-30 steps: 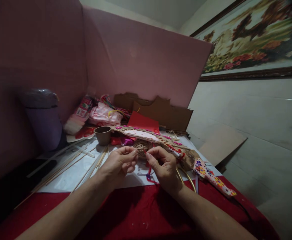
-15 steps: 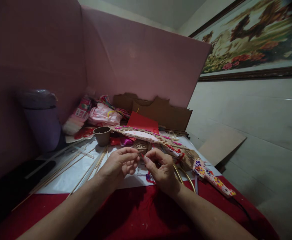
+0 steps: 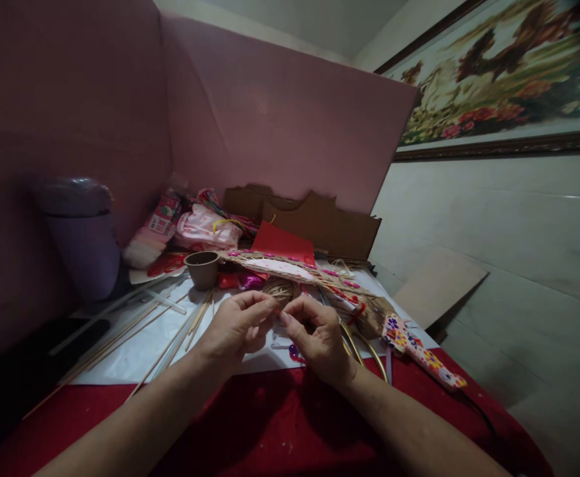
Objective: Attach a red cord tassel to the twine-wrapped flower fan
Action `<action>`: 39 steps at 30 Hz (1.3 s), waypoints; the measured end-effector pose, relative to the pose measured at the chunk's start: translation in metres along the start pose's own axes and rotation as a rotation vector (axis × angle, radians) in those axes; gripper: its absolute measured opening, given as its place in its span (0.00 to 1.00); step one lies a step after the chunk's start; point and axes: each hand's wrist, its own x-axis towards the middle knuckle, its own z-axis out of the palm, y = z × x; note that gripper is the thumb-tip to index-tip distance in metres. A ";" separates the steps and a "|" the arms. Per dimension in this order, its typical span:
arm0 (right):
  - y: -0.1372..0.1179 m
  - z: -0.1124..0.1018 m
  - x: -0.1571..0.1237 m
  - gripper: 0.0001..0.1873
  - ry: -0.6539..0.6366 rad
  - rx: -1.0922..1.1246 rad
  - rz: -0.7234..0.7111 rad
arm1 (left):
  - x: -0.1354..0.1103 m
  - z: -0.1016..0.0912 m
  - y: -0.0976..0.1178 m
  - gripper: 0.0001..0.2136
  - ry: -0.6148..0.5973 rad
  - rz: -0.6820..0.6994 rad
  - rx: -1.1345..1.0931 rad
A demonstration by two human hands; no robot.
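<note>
My left hand (image 3: pixel 244 323) is closed in a pinch, its thumb and forefinger almost touching the fingers of my right hand. Between the fingertips a small bit of red cord (image 3: pixel 278 313) shows. My right hand (image 3: pixel 317 338) pinches this cord, with its other fingers curled. A purple bead (image 3: pixel 294 353) on a red strand hangs just below my right hand. Behind the fingers lies a ball of twine (image 3: pixel 280 290). What exactly my left fingertips hold is too small to make out.
A brown pot (image 3: pixel 203 270) and thin wooden sticks (image 3: pixel 113 341) lie to the left, near a purple tumbler (image 3: pixel 85 252). A twine-covered piece with pink beads (image 3: pixel 290 267) stretches behind the hands. Gold rings (image 3: pixel 372 351) and a flower-patterned glue gun (image 3: pixel 421 354) are on the right.
My fingertips have come closer together, my right hand shifting slightly left. Less of the red cord shows between them, and my left fingers are more curled.
</note>
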 end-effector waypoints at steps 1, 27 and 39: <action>0.000 0.000 0.000 0.09 -0.010 0.001 0.011 | -0.001 0.001 0.000 0.13 0.005 0.020 0.038; 0.004 0.004 0.000 0.07 -0.078 -0.012 0.052 | 0.004 -0.002 -0.012 0.14 0.105 0.294 0.449; 0.000 0.002 0.000 0.10 0.017 -0.034 0.048 | 0.002 -0.005 0.000 0.14 0.108 0.167 -0.030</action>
